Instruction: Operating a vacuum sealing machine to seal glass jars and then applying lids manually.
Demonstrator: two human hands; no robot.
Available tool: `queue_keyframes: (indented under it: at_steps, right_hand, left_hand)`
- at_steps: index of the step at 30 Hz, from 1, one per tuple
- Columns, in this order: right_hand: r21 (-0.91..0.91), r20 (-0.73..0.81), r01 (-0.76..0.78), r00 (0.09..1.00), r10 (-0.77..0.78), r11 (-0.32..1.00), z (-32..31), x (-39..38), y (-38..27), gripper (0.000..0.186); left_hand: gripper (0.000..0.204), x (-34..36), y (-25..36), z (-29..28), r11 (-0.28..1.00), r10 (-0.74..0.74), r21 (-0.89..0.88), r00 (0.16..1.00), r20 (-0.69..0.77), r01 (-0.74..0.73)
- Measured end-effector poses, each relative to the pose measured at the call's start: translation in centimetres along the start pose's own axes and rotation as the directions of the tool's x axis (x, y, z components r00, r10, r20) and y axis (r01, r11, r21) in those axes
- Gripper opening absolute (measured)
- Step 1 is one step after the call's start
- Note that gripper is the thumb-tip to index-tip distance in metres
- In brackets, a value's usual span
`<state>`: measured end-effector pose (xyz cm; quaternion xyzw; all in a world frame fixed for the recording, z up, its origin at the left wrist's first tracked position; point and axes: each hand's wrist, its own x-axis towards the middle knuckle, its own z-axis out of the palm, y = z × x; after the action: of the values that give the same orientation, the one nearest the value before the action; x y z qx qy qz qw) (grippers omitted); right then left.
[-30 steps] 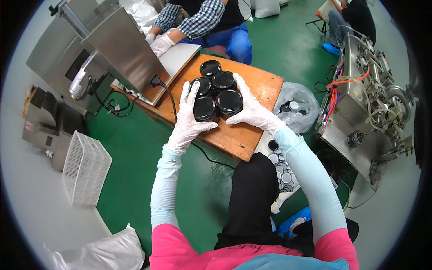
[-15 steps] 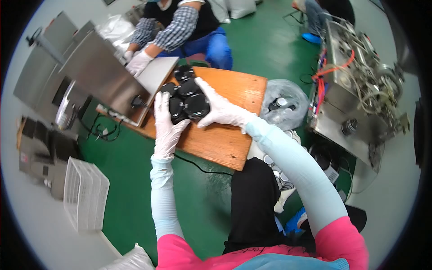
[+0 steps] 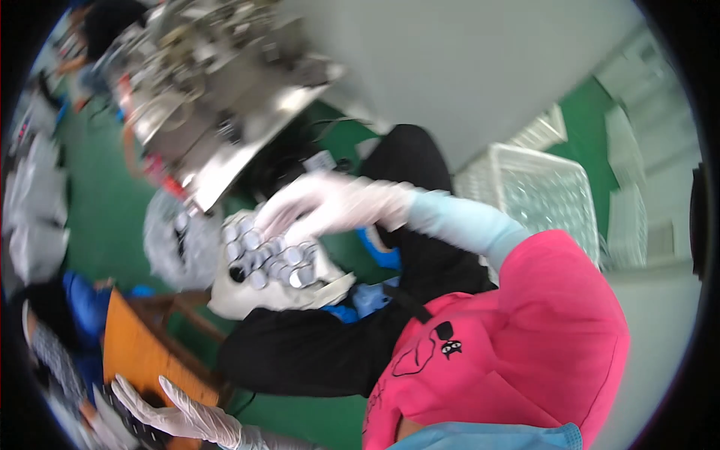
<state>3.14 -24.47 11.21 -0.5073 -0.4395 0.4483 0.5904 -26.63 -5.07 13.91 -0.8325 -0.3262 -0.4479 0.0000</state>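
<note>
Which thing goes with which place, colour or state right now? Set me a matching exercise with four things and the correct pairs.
Things:
1. Right hand
2. Left hand
3. Wooden table
4. Basket

Descriptions:
A. Orange-brown
B. White, holding clear, glass-like items
C. Reaching over the small round lids
D. Near the picture's lower edge, thumb apart from the fingers

Pairs: 1-C, 2-D, 3-A, 4-B

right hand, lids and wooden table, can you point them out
Right hand (image 3: 324,202): head view, the back of it, blurred
Lids (image 3: 291,256): head view, the pale face of one in the pile
Wooden table (image 3: 141,345): head view, a bare part of its top
</note>
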Motion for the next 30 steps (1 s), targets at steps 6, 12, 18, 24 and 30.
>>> queue_keyframes:
  at_steps: [6, 12, 18, 24, 30]
  right_hand:
    - [-0.163, -0.986, -0.373, 0.034, -0.162, 0.914, -13.2, -36.2, -2.6, 0.019]
    - [0.162, -0.746, -0.354, -0.655, -0.120, 0.921, -8.0, -67.0, 4.4, 0.022]
    - [0.523, -0.800, -0.798, -0.581, -0.151, 0.299, -3.4, -69.6, 10.4, 0.020]
    - [0.525, -0.833, -0.828, -0.548, -0.084, 0.197, -7.0, -70.2, 11.9, 0.029]
    - [0.702, -0.641, -0.711, -0.661, -0.390, 0.051, -8.9, -71.8, 13.3, 0.020]
  left_hand:
    - [0.045, 1.9, 11.1, 10.4, 0.863, 0.301, -0.505, 0.824, 0.481, -0.020]
    - [0.046, 0.7, 16.6, 17.6, 0.815, 0.480, -0.578, 0.512, 0.713, 0.040]
    - [0.039, -1.7, 16.7, 21.8, 0.815, 0.380, -0.470, 0.300, 0.875, 0.338]
    - [0.038, -2.4, 17.5, 22.1, 0.781, 0.360, -0.445, 0.265, 0.894, 0.438]
    - [0.040, -2.2, 17.4, 20.5, 0.813, 0.292, -0.383, 0.262, 0.920, 0.438]
